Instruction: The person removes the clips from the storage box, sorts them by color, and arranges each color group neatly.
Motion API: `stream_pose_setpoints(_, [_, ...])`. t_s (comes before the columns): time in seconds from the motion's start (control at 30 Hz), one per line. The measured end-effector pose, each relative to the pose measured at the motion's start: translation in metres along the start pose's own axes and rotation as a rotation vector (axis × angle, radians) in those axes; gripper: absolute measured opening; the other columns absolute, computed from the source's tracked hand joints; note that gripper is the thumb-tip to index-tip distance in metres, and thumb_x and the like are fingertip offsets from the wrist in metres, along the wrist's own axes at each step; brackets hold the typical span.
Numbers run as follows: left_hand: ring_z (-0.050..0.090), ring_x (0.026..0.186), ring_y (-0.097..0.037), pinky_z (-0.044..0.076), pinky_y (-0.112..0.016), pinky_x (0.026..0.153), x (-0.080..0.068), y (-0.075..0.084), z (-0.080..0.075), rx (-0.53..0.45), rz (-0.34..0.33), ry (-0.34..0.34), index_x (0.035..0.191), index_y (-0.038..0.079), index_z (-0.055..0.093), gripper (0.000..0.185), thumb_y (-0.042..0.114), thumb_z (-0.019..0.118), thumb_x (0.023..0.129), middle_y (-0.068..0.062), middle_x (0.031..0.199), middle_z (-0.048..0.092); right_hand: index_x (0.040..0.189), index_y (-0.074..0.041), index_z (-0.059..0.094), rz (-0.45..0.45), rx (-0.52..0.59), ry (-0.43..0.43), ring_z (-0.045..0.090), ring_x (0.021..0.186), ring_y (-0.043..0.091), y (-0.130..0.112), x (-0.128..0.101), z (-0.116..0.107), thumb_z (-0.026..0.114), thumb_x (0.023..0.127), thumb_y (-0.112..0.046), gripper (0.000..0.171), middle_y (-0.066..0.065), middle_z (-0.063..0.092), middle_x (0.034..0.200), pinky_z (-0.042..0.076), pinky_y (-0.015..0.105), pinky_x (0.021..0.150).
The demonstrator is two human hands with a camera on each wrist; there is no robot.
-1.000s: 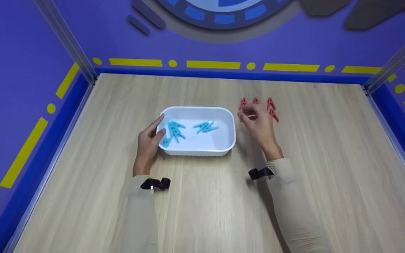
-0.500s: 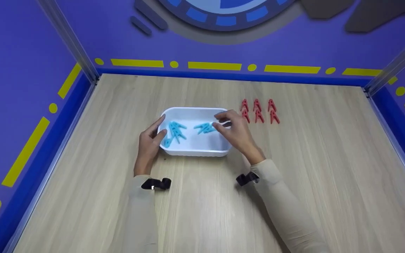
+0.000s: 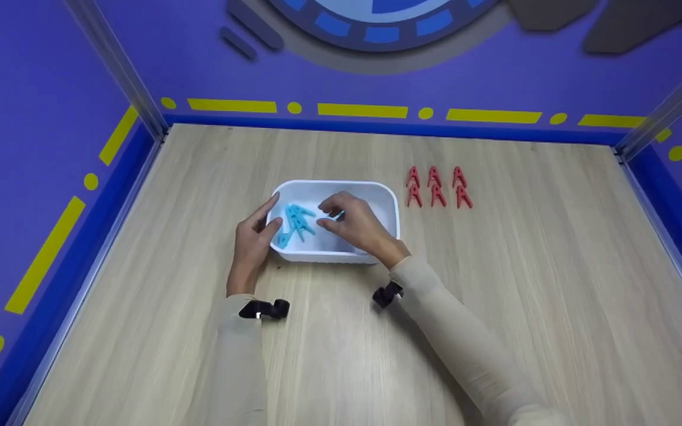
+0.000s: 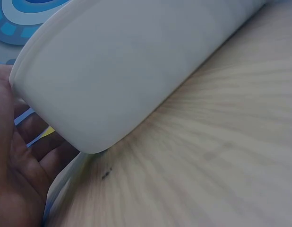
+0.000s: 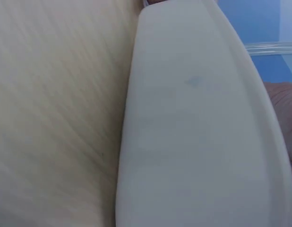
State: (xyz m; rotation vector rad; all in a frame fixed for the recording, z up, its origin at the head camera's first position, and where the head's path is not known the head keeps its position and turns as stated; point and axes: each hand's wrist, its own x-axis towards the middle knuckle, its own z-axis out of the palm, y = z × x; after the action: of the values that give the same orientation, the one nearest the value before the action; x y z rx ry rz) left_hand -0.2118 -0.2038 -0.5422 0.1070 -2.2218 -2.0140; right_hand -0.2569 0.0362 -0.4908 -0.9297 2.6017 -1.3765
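Observation:
A white plastic tub (image 3: 341,258) sits on the table with light blue clothespins (image 3: 298,220) inside. Most of these lie toward the tub's left end, and one (image 3: 283,239) is close to the left wall. My left hand (image 3: 252,239) grips the tub's left end, thumb over the rim; in the left wrist view its fingers are against the outer wall. Over the middle of the tub is my right hand (image 3: 356,223), fingers bent and thumb apart from the fingertips. It partly hides blue clothespins beneath it. The right wrist view mostly shows the tub's outer wall (image 5: 193,132).
To the right of the tub, red clothespins (image 3: 437,196) lie in two rows on the wooden table (image 3: 317,349). Blue panels (image 3: 364,83) with yellow marks stand behind and at both sides of the table.
My right hand has left the red clothespins and moved left, over the tub's right wall to its middle. My left hand has kept its place on the tub.

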Motion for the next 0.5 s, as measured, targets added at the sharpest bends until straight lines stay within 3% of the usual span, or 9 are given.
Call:
stream_pose_setpoints(0.3, [0.037, 0.152, -0.011, 0.029, -0.03, 0.125, -0.002, -0.001, -0.001, 0.0, 0.048, -0.011, 0.153, 0.02, 0.058, 0.051, 0.007, 0.063, 0.105, 0.005, 0.161, 0.049, 0.115, 0.007, 0.074, -0.023, -0.039, -0.084, 0.07, 0.101, 0.028, 0.002, 0.012, 0.017, 0.081, 0.096, -0.01, 0.027, 0.017, 0.072, 0.111, 0.059, 0.036, 0.091])
stream_pose_setpoints(0.5, [0.038, 0.152, -0.013, 0.03, -0.033, 0.125, -0.001, -0.003, -0.001, 0.013, 0.064, -0.005, 0.153, 0.02, 0.059, 0.051, 0.007, 0.063, 0.105, 0.004, 0.161, 0.05, 0.118, 0.004, 0.074, 0.01, -0.108, -0.171, 0.069, 0.1, 0.026, 0.0, 0.018, 0.024, 0.081, 0.096, -0.015, 0.03, 0.016, 0.072, 0.11, 0.058, 0.037, 0.092])
